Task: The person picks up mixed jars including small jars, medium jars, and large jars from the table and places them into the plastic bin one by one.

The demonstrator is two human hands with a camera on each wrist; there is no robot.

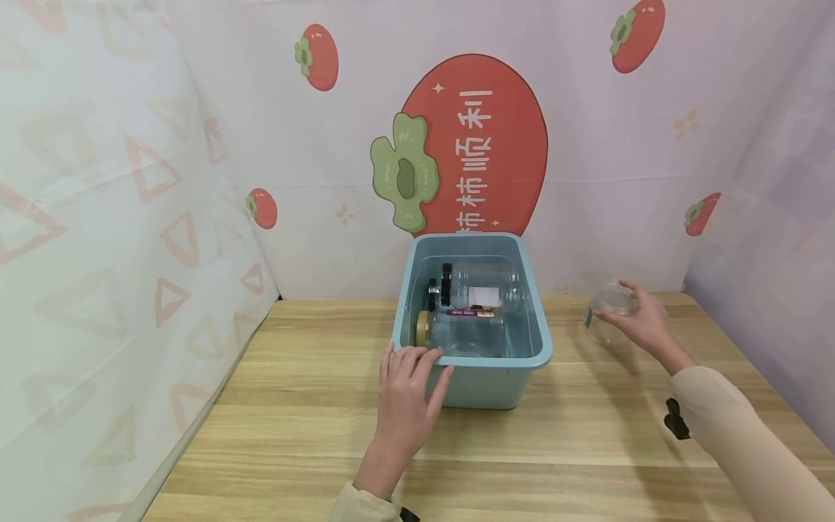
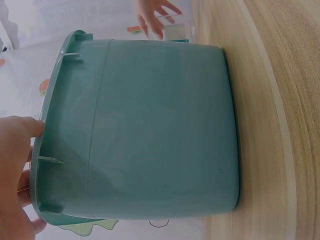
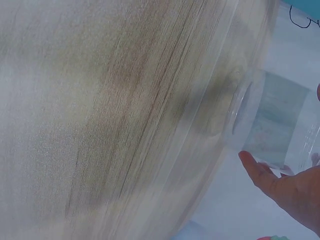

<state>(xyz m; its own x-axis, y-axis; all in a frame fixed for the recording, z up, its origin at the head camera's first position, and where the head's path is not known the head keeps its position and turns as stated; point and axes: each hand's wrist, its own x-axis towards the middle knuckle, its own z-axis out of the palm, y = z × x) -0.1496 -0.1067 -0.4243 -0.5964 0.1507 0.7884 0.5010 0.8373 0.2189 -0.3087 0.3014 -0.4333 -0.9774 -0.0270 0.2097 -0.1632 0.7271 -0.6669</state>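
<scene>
My left hand (image 1: 406, 395) grips the near rim of a blue plastic bin (image 1: 489, 388); in the left wrist view its thumb lies on the outer side of the rim (image 2: 42, 132) and the fingers go over it. Inside the bin, clear jars lie on their sides: one with a gold lid (image 1: 423, 330), one with a large black lid (image 1: 446, 284), and a smaller black lid (image 1: 432, 294) beside it. Right of the bin, my right hand (image 1: 642, 322) holds a clear jar (image 1: 603, 328) between thumb and fingers. A pale label (image 3: 277, 120) wraps this jar, its base close to the table.
The bin stands on a wood-grain table (image 1: 313, 406), near its back edge. Behind it hangs a cloth backdrop (image 1: 346, 152) printed with persimmons, and a white cloth (image 1: 98, 304) closes off the left side.
</scene>
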